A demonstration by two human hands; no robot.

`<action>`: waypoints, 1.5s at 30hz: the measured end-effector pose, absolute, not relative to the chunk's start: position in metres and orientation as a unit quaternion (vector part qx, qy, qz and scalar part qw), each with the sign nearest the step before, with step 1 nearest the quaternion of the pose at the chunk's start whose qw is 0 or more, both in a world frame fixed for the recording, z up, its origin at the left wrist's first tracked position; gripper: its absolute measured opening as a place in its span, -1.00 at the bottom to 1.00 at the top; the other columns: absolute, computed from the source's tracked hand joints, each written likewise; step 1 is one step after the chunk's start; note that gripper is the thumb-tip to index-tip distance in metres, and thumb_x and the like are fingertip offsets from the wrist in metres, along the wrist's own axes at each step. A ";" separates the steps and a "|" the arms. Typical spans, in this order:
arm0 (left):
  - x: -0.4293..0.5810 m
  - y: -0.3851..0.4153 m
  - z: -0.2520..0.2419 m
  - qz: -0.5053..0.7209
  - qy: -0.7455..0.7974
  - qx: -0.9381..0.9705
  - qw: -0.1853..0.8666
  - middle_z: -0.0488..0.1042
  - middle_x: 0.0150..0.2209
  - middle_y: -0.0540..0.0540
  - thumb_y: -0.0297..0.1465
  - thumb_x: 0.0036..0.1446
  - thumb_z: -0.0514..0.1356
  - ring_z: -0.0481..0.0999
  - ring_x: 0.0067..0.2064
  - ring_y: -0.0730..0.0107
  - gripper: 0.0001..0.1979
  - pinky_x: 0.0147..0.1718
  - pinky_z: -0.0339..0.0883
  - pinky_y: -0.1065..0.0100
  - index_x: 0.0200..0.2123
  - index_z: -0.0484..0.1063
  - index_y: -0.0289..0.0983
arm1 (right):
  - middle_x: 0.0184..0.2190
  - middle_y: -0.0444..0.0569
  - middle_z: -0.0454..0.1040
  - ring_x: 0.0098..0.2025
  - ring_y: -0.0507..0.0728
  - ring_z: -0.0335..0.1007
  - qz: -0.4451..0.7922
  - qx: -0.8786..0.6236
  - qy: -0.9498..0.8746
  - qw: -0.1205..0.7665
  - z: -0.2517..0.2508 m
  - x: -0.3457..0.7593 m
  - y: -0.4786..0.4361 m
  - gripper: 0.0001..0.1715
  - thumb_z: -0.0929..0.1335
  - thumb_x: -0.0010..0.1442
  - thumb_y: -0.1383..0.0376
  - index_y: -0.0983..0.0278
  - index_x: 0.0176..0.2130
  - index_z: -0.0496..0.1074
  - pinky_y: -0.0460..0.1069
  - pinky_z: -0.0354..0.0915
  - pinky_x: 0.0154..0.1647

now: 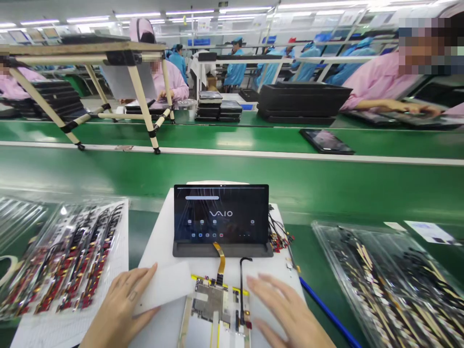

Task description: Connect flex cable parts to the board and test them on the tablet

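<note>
My left hand (121,302) grips a flat white rectangular plate (167,286) between thumb and fingers, its right end near the circuit board's corner. My right hand (281,309) is open, fingers apart and somewhat blurred, just right of the circuit board (208,299). I cannot tell whether its fingertips touch anything. The board lies in a yellow-edged frame on a white work surface (155,256). From it an orange ribbon cable (219,258) runs up to a lit tablet screen (221,215) showing "VAIO", propped in a dark stand (223,249). A black cable (242,290) lies along the board's right side.
Clear trays of small circuit parts lie at left (78,261) and right (391,280). Small wired parts (281,237) sit beside the screen; a blue cord (326,309) runs to the lower right. Beyond the green conveyor (232,169), a rack (137,96) stands and co-workers sit.
</note>
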State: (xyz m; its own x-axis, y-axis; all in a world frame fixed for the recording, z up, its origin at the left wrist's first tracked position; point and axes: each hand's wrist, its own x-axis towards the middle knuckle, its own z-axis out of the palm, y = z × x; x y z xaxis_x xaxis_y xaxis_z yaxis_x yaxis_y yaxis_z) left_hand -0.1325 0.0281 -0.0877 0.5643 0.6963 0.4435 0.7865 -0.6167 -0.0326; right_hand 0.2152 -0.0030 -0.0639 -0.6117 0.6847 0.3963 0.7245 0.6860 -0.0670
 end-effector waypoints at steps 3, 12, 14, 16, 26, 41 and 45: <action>-0.121 0.025 -0.077 -0.212 -0.421 -0.878 0.079 0.45 -0.15 -0.18 -0.30 0.26 -0.07 0.45 -0.18 0.23 -0.49 -0.18 0.30 0.26 0.25 -0.04 -0.27 | 0.06 -0.04 0.30 0.11 0.20 0.17 -0.092 -0.448 -0.856 0.241 -0.075 0.208 0.026 -0.38 0.20 0.26 0.20 0.31 0.23 -0.04 0.07 0.30 -0.06; -0.060 0.027 -0.060 -0.242 -0.254 -0.936 0.028 0.51 -0.30 -0.13 -0.32 0.32 -0.12 0.48 -0.32 0.38 -0.64 -0.32 0.36 0.37 0.07 0.23 -0.33 | 0.05 0.05 0.30 0.14 0.22 0.06 -0.107 -0.392 -0.868 0.285 -0.078 0.178 0.079 -0.53 0.17 0.26 0.25 0.42 0.10 0.14 0.10 0.19 -0.03; -0.051 0.028 -0.065 -0.237 -0.204 -0.950 0.019 0.51 -0.30 -0.11 -0.40 0.30 -0.07 0.49 -0.32 0.40 -0.72 -0.33 0.34 0.39 0.01 0.28 -0.33 | 0.01 0.03 0.34 0.12 0.21 0.10 -0.107 -0.366 -0.880 0.282 -0.078 0.176 0.082 -0.58 0.16 0.26 0.28 0.42 0.06 0.19 0.09 0.19 -0.04; -0.043 0.028 -0.071 -0.232 -0.172 -0.957 -0.003 0.52 -0.29 -0.07 -0.43 0.28 0.00 0.48 -0.31 0.43 -0.75 -0.31 0.34 0.41 0.00 0.29 -0.32 | -0.03 0.01 0.39 0.09 0.21 0.13 -0.110 -0.353 -0.886 0.280 -0.078 0.174 0.083 -0.62 0.14 0.26 0.30 0.43 0.03 0.22 0.08 0.19 -0.05; -0.010 0.044 -0.087 -0.328 -0.093 -0.935 -0.100 0.52 -0.25 -0.03 -0.40 0.27 0.02 0.48 -0.21 0.46 -0.74 -0.17 0.32 0.42 0.02 0.24 -0.29 | -0.23 -0.06 0.45 -0.08 0.09 0.29 -0.163 -0.373 -0.820 0.401 -0.054 0.184 0.076 -0.73 0.13 0.25 0.41 0.31 -0.10 0.30 -0.01 0.23 -0.17; -0.017 0.047 -0.091 -0.286 -0.110 -0.944 -0.120 0.51 -0.20 -0.13 -0.38 0.29 -0.04 0.49 -0.18 0.40 -0.71 -0.19 0.33 0.39 0.05 0.22 -0.31 | -0.33 -0.12 0.48 -0.22 0.07 0.34 -0.178 -0.481 -0.732 0.449 -0.070 0.203 0.055 -0.60 0.24 0.12 0.55 0.23 -0.07 0.30 -0.01 0.31 -0.29; -0.016 0.046 -0.094 -0.282 -0.123 -0.945 -0.110 0.52 -0.20 -0.10 -0.38 0.27 0.00 0.49 -0.20 0.42 -0.72 -0.20 0.33 0.38 0.04 0.26 -0.28 | -0.42 -0.17 0.48 -0.26 0.09 0.35 -0.213 -0.482 -0.736 0.425 -0.068 0.206 0.051 -0.63 0.25 0.10 0.56 0.20 -0.14 0.31 0.00 0.28 -0.34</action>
State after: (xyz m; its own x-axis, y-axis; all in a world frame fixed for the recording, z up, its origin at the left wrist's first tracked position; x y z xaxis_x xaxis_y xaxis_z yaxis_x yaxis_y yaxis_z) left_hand -0.0163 0.0456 -0.0940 0.8101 0.2948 0.5068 0.1710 -0.9456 0.2767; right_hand 0.2061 0.0513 -0.0677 -0.1734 0.5279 0.8314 0.8909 0.4440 -0.0961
